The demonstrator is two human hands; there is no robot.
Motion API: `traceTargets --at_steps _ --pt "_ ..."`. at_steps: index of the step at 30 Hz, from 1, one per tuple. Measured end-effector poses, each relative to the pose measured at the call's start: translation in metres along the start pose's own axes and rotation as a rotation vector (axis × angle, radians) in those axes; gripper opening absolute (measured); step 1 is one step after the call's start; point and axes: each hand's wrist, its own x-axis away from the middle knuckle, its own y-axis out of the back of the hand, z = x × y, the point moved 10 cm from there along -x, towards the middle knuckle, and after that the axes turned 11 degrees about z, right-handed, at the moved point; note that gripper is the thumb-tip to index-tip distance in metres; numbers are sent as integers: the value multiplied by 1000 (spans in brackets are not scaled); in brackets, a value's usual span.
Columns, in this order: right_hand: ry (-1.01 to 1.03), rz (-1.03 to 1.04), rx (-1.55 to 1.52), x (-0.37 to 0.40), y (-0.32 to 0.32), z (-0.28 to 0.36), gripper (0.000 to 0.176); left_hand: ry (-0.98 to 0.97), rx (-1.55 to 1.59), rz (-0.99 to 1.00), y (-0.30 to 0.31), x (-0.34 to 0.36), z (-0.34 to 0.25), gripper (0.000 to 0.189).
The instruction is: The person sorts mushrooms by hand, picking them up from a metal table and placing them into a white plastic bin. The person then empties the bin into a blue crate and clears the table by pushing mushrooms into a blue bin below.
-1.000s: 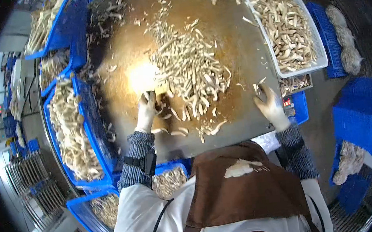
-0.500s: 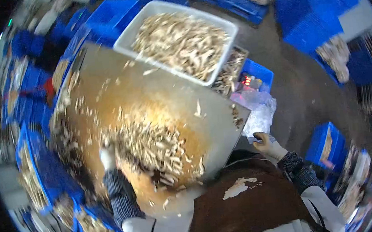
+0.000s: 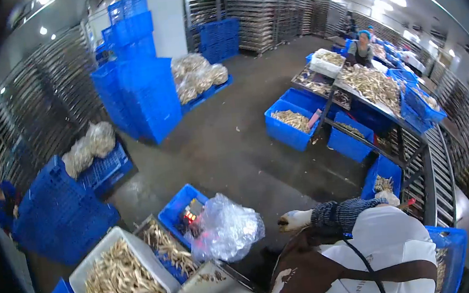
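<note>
Near six o'clock, the right hand is hovering at three o'clock of the bag, apart from it; clenched or released, I cannot tell. The left hand is lying out of view.

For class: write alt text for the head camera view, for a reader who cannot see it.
A gloved right hand hovers near a crumpled clear plastic bag, beside a white tub of pale cut strips. Beyond stand stacked blue crates and a distant person.

R hand gloved white; sleeve blue-grey stripes; apron brown; crates blue; tub white.
</note>
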Motion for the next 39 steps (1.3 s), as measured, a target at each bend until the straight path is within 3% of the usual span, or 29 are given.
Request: traceTargets --at_steps 8,10,14,18,20,22,23,25,26,27,28,29,30,31,32,34,35,37,39 --pt "-72 -68 -292 29 -15 -125 57 -41 -502 66 1 -35 -187 44" --pt "-197 2 -270 19 -28 -174 54 -41 -603 64 -3 -33 -218 41" --pt "-115 -21 -395 33 14 -217 53 -52 -788 55 -7 -15 -275 35" --pt "-127 -47 -456 28 74 -310 51 -99 -1051 107 -22 18 -292 29" --pt "-145 -93 -430 32 130 -335 47 -242 -1285 181 -68 32 -295 26" --pt "-111 -273 -565 16 176 -372 46 -478 -1574 229 -146 58 -320 23" --pt "-134 -304 -605 15 200 -377 46 -500 -1350 244 -176 86 -346 23" --pt "-186 -286 -651 6 254 -373 47 -592 -616 308 -251 164 -436 24" --pt "-63 -379 -679 -11 271 -372 47 -641 -282 392 -286 211 -485 25" --pt "8 -372 -675 -17 288 -353 50 -817 -113 377 -340 248 -534 26" --pt "74 -369 -678 -23 303 -330 55 -624 223 772 -363 324 -594 38" --pt "202 -356 -703 -38 306 -311 60 -306 528 1053 -378 411 -657 50" --pt "324 -347 -728 -51 309 -292 68 -247 549 1201 -428 450 -676 62" --pt "422 -425 -451 -41 330 -255 73 -182 556 1345 -476 490 -696 74" --pt "501 -494 -168 -26 351 -217 78 -36 754 1451 -496 545 -728 72" --pt "670 -472 39 -19 374 -169 80 185 1080 1627 -511 626 -798 74" --pt "650 -473 47 -28 384 -180 80 188 1085 1648 -513 641 -829 74" --pt "633 -576 305 -44 395 -195 83 521 1311 1714 -519 669 -867 75" --pt "607 -590 345 -53 414 -226 79 486 1240 1753 -544 683 -883 74"
